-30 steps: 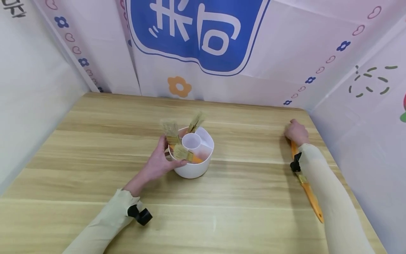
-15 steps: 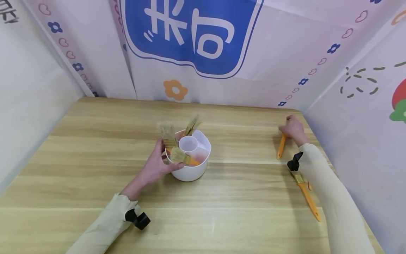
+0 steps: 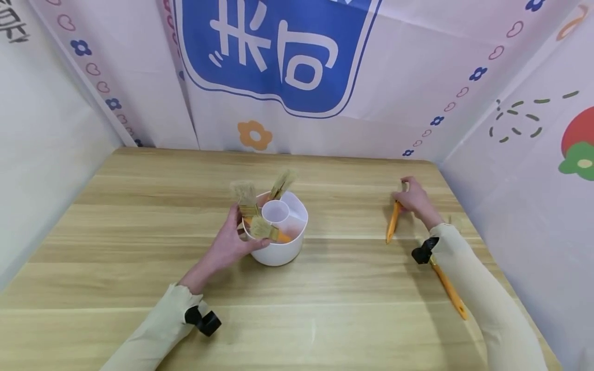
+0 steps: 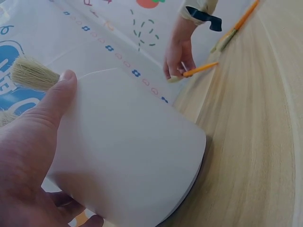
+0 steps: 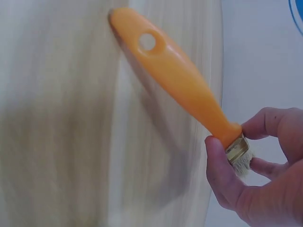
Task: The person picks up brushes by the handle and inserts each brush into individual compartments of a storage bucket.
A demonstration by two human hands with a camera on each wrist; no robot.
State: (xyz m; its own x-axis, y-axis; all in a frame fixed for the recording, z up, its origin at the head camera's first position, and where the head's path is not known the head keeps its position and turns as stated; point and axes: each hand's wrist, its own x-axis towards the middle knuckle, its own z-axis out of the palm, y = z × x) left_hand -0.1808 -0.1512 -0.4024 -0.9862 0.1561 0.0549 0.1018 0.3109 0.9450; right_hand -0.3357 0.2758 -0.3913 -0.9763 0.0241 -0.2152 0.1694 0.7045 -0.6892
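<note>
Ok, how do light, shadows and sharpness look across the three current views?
Head view: soft light, a dim shadow on the table beside the right sleeve; left wrist view: the white container darkens toward its lower left side in the picture; right wrist view: the orange-handled brush casts a soft-edged shadow, and the wood grain behind looks blurred.

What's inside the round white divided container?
At least three orange-handled, pale-bristled paintbrushes lean beside a round white central cup. Their lower handle ends can't be seen: the container, cup and overlapping bristles cover them.
</note>
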